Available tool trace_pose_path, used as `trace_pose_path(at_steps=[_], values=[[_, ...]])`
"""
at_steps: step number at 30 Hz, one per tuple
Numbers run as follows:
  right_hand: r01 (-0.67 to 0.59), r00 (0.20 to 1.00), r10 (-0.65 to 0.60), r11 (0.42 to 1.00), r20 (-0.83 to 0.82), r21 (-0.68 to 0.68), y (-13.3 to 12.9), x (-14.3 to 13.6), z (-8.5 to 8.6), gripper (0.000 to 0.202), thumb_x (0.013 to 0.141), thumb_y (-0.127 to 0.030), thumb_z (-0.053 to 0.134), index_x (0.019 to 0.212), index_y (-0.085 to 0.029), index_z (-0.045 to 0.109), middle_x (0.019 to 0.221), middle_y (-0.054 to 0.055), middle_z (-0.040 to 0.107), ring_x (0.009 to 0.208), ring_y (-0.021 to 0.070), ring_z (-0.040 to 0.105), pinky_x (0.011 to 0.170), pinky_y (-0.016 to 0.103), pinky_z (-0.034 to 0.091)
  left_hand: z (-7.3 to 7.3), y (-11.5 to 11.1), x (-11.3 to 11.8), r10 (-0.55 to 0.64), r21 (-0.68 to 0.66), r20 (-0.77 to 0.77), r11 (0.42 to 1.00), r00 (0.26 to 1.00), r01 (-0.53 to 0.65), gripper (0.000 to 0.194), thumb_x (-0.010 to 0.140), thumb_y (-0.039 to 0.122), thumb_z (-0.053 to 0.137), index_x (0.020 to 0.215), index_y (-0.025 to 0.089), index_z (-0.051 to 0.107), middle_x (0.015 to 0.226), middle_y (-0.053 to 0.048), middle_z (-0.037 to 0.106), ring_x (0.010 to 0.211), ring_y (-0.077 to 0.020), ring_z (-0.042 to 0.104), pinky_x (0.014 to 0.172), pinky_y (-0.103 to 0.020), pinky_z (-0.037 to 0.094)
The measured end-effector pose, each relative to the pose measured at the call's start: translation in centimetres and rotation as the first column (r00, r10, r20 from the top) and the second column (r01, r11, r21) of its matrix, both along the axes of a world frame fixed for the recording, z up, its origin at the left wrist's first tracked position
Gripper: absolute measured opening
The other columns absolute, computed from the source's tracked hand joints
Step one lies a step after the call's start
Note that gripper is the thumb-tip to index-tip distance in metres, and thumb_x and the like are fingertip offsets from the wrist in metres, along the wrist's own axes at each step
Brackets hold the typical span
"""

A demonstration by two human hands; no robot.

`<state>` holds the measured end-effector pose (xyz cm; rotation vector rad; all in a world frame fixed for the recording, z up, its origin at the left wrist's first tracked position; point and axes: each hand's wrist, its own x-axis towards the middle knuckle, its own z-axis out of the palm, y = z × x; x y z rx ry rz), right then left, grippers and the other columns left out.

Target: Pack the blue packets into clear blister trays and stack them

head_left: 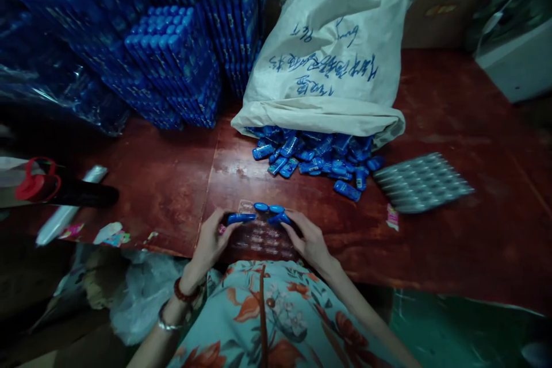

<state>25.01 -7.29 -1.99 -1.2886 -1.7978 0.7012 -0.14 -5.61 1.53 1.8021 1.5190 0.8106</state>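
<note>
Hands pinching one blue case each: left hand, right hand; two cases between.

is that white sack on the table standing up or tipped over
Tipped over. The white sack lies on its side on the table, its mouth facing the person, and small blue pieces spill out onto the wood.

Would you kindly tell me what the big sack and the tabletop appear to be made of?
The sack looks like woven plastic fabric, off-white and matte, creased, with handwriting in blue ink. The tabletop seems to be reddish-brown varnished wood: glossy reflections and a board seam show.
</note>
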Motion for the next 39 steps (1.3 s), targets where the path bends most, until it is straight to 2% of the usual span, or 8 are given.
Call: trace_pose_path(at_steps=[2,5,12,18,21,29,34,39], values=[[-0.090,0.986,0.076,0.992,0.147,0.092,0.3,0.0,-0.4,0.031,0.087,-0.014,0.046,0.114,-0.021,0.058,0.103,0.009,0.065,0.098,0.0191,0.061,0.085,0.035,0.053,-0.4,-0.2,1.5,-0.062,0.076,-0.010,0.995,0.998,0.062,0.016,0.088,0.026,0.050,0.099,0.018,0.059,0.091,-0.005,0.062,0.085,-0.0160,0.060,0.077,-0.028,0.050],[-0.178,0.951,0.146,0.979,0.274,0.096,0.5,0.6,-0.4,0.038,0.085,-0.009,0.040,0.118,-0.020,0.057,0.100,0.010,0.063,0.095,0.0185,0.060,0.077,0.032,0.055,-1.5,-0.2,2.7,-0.155,0.153,-0.122,0.973,0.980,0.173,0.026,0.092,0.019,0.040,0.110,0.019,0.058,0.102,-0.008,0.060,0.094,-0.0168,0.058,0.081,-0.029,0.051],[-0.110,0.988,0.094,0.986,0.123,0.127,1.3,1.5,-0.3,0.033,0.088,-0.014,0.042,0.115,-0.024,0.058,0.104,0.008,0.064,0.096,0.0167,0.062,0.080,0.033,0.055,-2.9,0.4,2.1,-0.204,0.317,-0.321,0.897,0.925,0.308,0.035,0.093,0.014,0.035,0.122,0.024,0.052,0.114,-0.009,0.056,0.106,-0.0190,0.053,0.086,-0.035,0.049],[-0.277,0.941,0.232,0.946,0.248,0.168,2.7,0.5,-0.3,0.036,0.087,-0.009,0.038,0.115,-0.021,0.059,0.108,0.010,0.062,0.105,0.0176,0.059,0.084,0.032,0.053,-2.0,1.2,1.9,-0.234,0.360,-0.349,0.860,0.907,0.361,0.032,0.093,0.013,0.038,0.122,0.020,0.050,0.109,-0.011,0.056,0.103,-0.0185,0.052,0.083,-0.033,0.050],[-0.319,0.894,0.246,0.936,0.374,0.146,3.1,-0.2,0.4,0.038,0.086,-0.007,0.036,0.114,-0.018,0.059,0.104,0.011,0.063,0.100,0.0177,0.059,0.079,0.030,0.054,-1.9,0.9,2.0,-0.234,0.348,-0.367,0.863,0.900,0.366,0.033,0.092,0.012,0.039,0.123,0.020,0.049,0.110,-0.012,0.056,0.102,-0.0190,0.052,0.083,-0.034,0.050],[-0.284,0.749,0.317,0.947,0.582,-0.151,4.1,-2.3,3.5,0.039,0.082,-0.005,0.047,0.117,-0.020,0.057,0.105,0.011,0.063,0.092,0.0207,0.061,0.070,0.028,0.052,-2.3,0.9,3.2,-0.229,0.237,-0.449,0.901,0.864,0.363,0.033,0.091,0.010,0.038,0.122,0.017,0.049,0.111,-0.013,0.055,0.105,-0.0222,0.052,0.088,-0.040,0.048],[-0.304,0.684,0.357,0.932,0.636,-0.196,4.4,-2.4,3.9,0.042,0.083,-0.006,0.046,0.121,-0.022,0.056,0.112,0.011,0.063,0.094,0.0210,0.062,0.071,0.027,0.050,-0.7,1.8,4.3,-0.340,0.097,-0.592,0.870,0.731,0.483,0.027,0.089,0.008,0.040,0.111,0.012,0.053,0.110,-0.014,0.057,0.103,-0.0239,0.052,0.089,-0.041,0.046],[-0.358,0.679,0.397,0.914,0.618,-0.193,4.4,-2.1,4.2,0.039,0.085,-0.008,0.047,0.119,-0.022,0.057,0.102,0.009,0.065,0.089,0.0190,0.062,0.067,0.025,0.048,0.6,2.9,4.3,-0.474,0.001,-0.655,0.778,0.589,0.628,0.018,0.086,0.008,0.047,0.101,0.013,0.056,0.101,-0.009,0.059,0.096,-0.0218,0.055,0.085,-0.036,0.047]])
